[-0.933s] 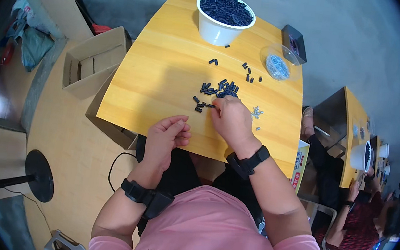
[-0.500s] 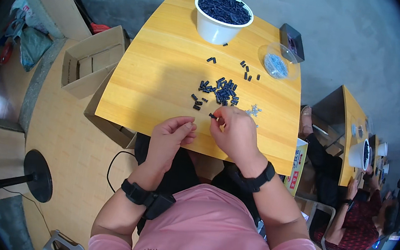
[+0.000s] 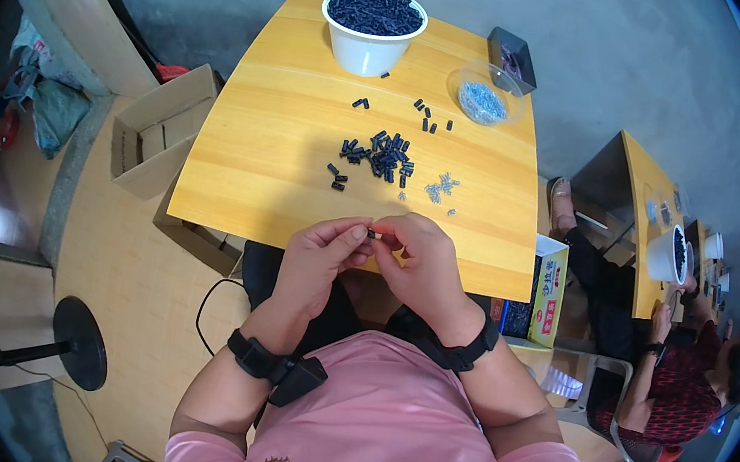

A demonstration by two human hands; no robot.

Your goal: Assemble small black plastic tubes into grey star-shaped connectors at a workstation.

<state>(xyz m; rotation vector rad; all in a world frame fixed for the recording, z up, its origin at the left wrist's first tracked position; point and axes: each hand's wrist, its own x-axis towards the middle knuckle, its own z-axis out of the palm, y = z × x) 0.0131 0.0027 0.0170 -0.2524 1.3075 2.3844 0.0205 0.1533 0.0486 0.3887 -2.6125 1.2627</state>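
Note:
Close to the table's near edge, my left hand (image 3: 320, 251) and my right hand (image 3: 420, 253) meet with their fingertips pinched. Between them is a small black cylindrical piece (image 3: 373, 235), gripped from both sides and partly covered by the fingers. Whether a smaller part is also in the fingers cannot be seen. Just beyond lies a loose pile of similar black pieces (image 3: 389, 156). To its right is a scatter of tiny clear or silvery parts (image 3: 440, 188).
A white tub (image 3: 368, 51) heaped with black pieces stands at the table's (image 3: 263, 128) far side. A clear bowl of small bluish parts (image 3: 482, 103) and a dark tray (image 3: 513, 60) sit far right. Cardboard boxes (image 3: 162, 130) are left of the table. Another person (image 3: 680, 394) works at right.
My right hand has brought the black piece down and left to my left hand, and the fingertips now meet around it. The view has shifted slightly.

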